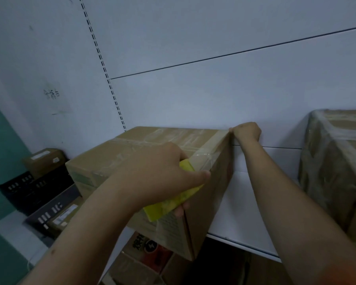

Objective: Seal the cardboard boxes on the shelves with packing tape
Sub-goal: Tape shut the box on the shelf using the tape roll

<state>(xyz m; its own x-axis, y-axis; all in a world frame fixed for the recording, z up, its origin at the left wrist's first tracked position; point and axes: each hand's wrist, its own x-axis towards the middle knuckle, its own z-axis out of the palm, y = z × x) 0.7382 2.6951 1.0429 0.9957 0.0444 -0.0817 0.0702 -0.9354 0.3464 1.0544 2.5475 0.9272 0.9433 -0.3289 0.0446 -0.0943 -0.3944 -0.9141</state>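
A brown cardboard box [132,155] stands on the white shelf [240,212], its near corner jutting over the shelf's front edge. My left hand [162,171] grips a yellow tape dispenser [173,200] against the box's near top edge. A clear strip of packing tape [212,145] runs from the dispenser along the top's right edge to the far corner. There my right hand [247,131] pinches the tape's end at the box's far right corner, by the wall.
A second box [337,161] wrapped in clear film stands on the shelf at the right. Black plastic crates [29,190] and small boxes [43,161] sit lower left. More boxes [144,258] lie below the shelf. A slotted upright [103,64] runs up the white back wall.
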